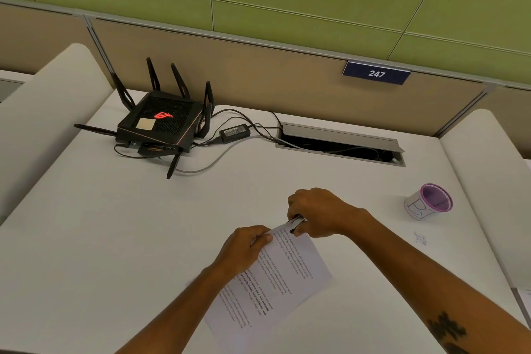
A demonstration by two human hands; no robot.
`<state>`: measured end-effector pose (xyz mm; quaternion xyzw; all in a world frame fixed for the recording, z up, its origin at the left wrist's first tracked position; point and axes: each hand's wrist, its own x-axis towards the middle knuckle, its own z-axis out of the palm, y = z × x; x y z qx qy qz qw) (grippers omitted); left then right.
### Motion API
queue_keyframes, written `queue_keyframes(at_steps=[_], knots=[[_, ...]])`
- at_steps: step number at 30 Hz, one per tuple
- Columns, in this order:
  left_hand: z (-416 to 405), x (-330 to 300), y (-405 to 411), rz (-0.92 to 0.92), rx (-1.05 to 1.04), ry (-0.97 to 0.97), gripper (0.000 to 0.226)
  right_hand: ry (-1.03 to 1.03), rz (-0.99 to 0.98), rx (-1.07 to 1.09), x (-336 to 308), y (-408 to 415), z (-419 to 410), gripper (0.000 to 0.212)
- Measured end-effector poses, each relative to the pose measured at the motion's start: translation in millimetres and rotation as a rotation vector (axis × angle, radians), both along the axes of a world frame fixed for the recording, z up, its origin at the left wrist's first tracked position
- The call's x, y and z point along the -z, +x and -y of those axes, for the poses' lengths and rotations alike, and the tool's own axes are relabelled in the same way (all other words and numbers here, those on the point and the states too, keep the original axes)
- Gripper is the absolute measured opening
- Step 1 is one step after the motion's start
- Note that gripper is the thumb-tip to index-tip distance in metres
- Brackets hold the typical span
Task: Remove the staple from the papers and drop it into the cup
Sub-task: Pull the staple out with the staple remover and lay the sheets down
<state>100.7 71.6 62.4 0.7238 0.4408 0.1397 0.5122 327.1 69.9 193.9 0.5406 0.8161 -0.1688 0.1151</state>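
1. Papers [275, 276] lie flat on white desk [115, 224], near edge, top corner pointing away from me.
2. L hand [244, 247] pinches top edge of the sheets just beside that corner; thumb on top, fingers curled.
3. R hand [319, 213] grips a dark metal staple remover [297, 223], jaws at the corner. Staple itself too small to see.
4. Cup [429, 201] (purple rim) stands well apart, to my right.
5. My read: extraction in progress. Keep L pinch firm, close to the corner; lever slowly w/o tearing; keep staple in the jaws for carry to cup.
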Motion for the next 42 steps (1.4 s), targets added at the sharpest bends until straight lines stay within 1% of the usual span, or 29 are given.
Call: queue_keyframes(at_steps=[2, 8, 10, 14, 17, 22, 25, 30, 33, 34, 36, 39, 40, 42], knots=[[0, 1, 1, 0.003, 0.004, -0.003, 0.022, 0.002, 0.000, -0.004, -2, -1, 0, 0.029], [2, -13, 18, 0.019, 0.062, -0.013, 0.055, 0.021, -0.002, -0.029, -7, -5, 1, 0.023], [1, -18, 26, 0.045, 0.055, -0.018, 0.060, 0.025, -0.006, -0.036, -9, -6, 1, 0.024], [2, -28, 33, 0.110, 0.029, -0.040, 0.043, 0.063, 0.012, -0.066, -9, -10, 2, 0.022], [2, -29, 33, 0.147, 0.010, -0.034, 0.037, 0.079, 0.017, -0.073, -10, -11, 2, 0.019], [7, -28, 33, 0.156, -0.031, 0.020, 0.024, 0.125, 0.026, -0.095, -10, -14, 1, 0.019], [10, -29, 33, 0.158, -0.056, 0.042, 0.025, 0.150, 0.042, -0.114, -8, -16, 0, 0.019], [11, -30, 33, 0.142, -0.065, -0.016, 0.025, 0.129, 0.054, -0.117, -7, -17, 1, 0.019], [7, -32, 31, 0.144, -0.066, -0.061, 0.014, 0.128, 0.036, -0.085, -3, -13, 1, 0.017], [6, -32, 29, 0.145, -0.066, -0.065, 0.015, 0.127, 0.020, -0.068, -2, -12, 1, 0.016], [2, -30, 28, 0.130, -0.074, -0.046, 0.028, 0.120, -0.017, -0.036, 0, -7, 1, 0.017], [0, -31, 25, 0.132, -0.097, -0.054, 0.041, 0.102, -0.085, 0.046, -2, 1, 1, 0.025], [0, -32, 23, 0.140, -0.104, -0.057, 0.042, 0.108, -0.101, 0.084, -4, 4, 1, 0.028], [1, -33, 20, 0.146, -0.126, -0.061, 0.036, 0.120, -0.163, 0.209, -5, 12, 1, 0.035]])
